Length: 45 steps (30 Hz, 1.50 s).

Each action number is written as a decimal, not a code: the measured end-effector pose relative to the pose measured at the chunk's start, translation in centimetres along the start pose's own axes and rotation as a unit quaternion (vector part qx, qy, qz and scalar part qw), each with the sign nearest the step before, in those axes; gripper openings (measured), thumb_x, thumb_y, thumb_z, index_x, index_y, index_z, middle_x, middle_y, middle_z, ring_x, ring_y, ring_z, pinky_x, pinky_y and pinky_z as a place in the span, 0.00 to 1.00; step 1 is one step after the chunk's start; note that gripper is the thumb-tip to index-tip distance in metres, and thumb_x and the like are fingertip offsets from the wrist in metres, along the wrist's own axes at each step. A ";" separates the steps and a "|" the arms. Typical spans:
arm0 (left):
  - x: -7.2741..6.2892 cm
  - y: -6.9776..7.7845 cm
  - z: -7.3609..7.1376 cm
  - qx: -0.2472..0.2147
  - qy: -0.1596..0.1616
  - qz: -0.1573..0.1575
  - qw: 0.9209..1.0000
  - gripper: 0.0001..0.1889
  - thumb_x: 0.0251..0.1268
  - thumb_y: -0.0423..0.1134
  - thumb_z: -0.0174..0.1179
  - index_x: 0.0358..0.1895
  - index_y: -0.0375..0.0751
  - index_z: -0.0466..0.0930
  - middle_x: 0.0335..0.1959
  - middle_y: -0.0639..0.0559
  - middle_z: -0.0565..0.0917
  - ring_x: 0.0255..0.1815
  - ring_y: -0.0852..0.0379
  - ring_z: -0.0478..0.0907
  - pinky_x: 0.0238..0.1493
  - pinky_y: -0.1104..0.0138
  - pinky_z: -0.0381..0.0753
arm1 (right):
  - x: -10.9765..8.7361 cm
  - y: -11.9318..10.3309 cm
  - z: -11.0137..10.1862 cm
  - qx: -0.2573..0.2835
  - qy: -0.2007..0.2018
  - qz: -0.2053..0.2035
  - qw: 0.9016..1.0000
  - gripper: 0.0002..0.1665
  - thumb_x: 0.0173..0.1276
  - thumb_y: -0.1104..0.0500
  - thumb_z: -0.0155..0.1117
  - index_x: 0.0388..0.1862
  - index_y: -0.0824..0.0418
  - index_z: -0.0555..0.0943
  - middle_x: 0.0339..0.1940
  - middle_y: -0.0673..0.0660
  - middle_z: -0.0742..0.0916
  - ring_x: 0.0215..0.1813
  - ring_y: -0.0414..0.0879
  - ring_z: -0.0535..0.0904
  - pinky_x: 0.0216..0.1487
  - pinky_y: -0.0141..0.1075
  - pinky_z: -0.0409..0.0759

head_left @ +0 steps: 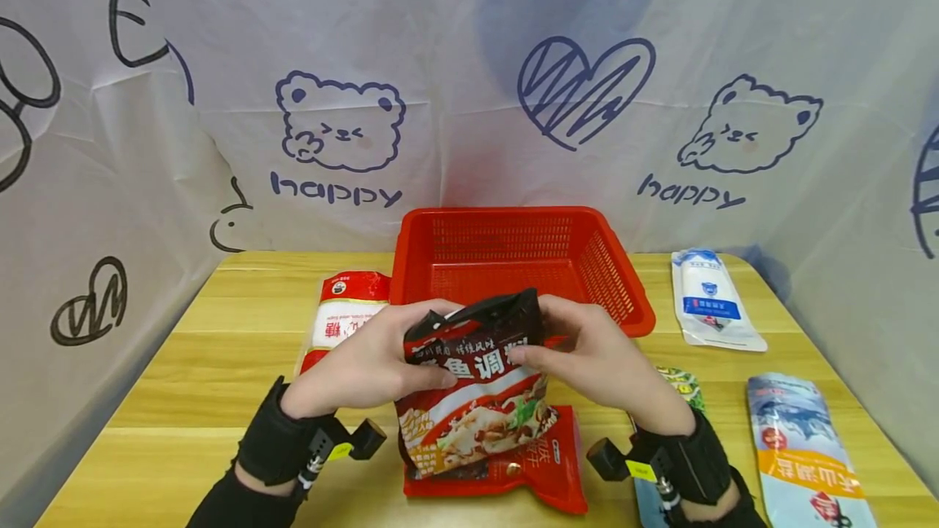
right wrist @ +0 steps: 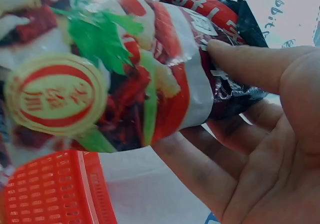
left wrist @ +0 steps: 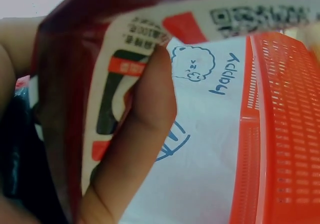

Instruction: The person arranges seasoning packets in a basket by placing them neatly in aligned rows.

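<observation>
A dark red seasoning packet (head_left: pixel 477 398) with a food picture on its front is held up in front of the basket by both hands. My left hand (head_left: pixel 381 361) pinches its left side, thumb on the printed face and fingers behind. On the other side my right hand (head_left: pixel 587 349) grips the upper right edge, its thumb also on the front. In the right wrist view the fingers of the right hand (right wrist: pixel 260 149) show behind the packet (right wrist: pixel 130 68). The left wrist view shows a finger lying across the packet's back (left wrist: pixel 112 73).
Behind the hands stands a red plastic basket (head_left: pixel 637 300). A red packet (head_left: pixel 543 471) lies under the held one. To the left is a red-and-white sugar bag (head_left: pixel 352 300). On the right are a white-and-blue bag (head_left: pixel 710 300), a blue-and-orange bag (head_left: pixel 807 455) and a partly covered green bag (head_left: pixel 682 385).
</observation>
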<state>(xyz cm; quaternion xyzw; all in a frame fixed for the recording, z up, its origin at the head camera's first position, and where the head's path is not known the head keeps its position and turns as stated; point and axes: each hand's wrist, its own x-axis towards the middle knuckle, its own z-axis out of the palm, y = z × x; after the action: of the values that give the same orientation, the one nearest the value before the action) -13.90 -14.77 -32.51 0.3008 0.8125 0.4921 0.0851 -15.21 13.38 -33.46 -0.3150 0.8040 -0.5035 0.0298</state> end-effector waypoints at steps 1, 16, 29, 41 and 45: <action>0.0 0.0 0.0 0.005 0.002 0.003 1.000 0.29 0.58 0.31 0.75 0.63 0.55 0.80 0.51 0.59 0.87 0.49 0.55 0.83 0.55 0.55 0.83 | 0.0 0.0 0.0 0.000 0.000 -0.004 1.000 0.19 0.68 0.62 0.75 0.58 0.58 0.85 0.47 0.53 0.90 0.44 0.48 0.86 0.45 0.42 0.88; -0.2 -1.5 -2.1 -0.066 0.157 0.040 0.985 0.28 0.63 0.29 0.72 0.66 0.45 0.79 0.54 0.46 0.86 0.43 0.49 0.85 0.43 0.62 0.88 | 0.1 0.6 0.1 0.004 0.127 -0.074 0.989 0.18 0.66 0.72 0.72 0.55 0.65 0.85 0.43 0.59 0.92 0.39 0.46 0.90 0.41 0.38 0.89; 0.8 -2.6 -2.7 -0.019 0.233 0.043 0.971 0.28 0.72 0.29 0.64 0.72 0.41 0.70 0.63 0.44 0.80 0.56 0.49 0.83 0.54 0.63 0.86 | 1.0 0.7 -1.7 0.082 0.298 -0.018 0.951 0.21 0.75 0.61 0.68 0.64 0.62 0.81 0.54 0.55 0.90 0.51 0.46 0.88 0.50 0.34 0.87; 1.6 -4.7 -1.5 0.266 0.139 0.025 0.954 0.15 0.64 0.34 0.73 0.54 0.44 0.86 0.50 0.52 0.84 0.47 0.52 0.82 0.49 0.58 0.86 | 3.8 2.8 -3.4 0.131 0.405 0.037 0.904 0.23 0.75 0.55 0.68 0.66 0.59 0.80 0.61 0.60 0.86 0.56 0.49 0.85 0.51 0.31 0.86; 1.8 -5.2 -1.0 0.301 0.096 0.010 0.949 0.14 0.63 0.35 0.74 0.51 0.44 0.88 0.48 0.51 0.85 0.45 0.53 0.82 0.48 0.61 0.86 | 4.4 4.1 -3.8 0.145 0.425 0.049 0.892 0.23 0.75 0.56 0.68 0.65 0.61 0.80 0.61 0.62 0.86 0.54 0.49 0.85 0.50 0.30 0.86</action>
<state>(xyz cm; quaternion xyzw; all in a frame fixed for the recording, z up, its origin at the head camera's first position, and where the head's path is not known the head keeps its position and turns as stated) -17.90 -16.26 -36.16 0.2719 0.9241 0.2521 -0.0924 -22.09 15.24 -33.78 -0.0235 0.6725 -0.6982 -0.2443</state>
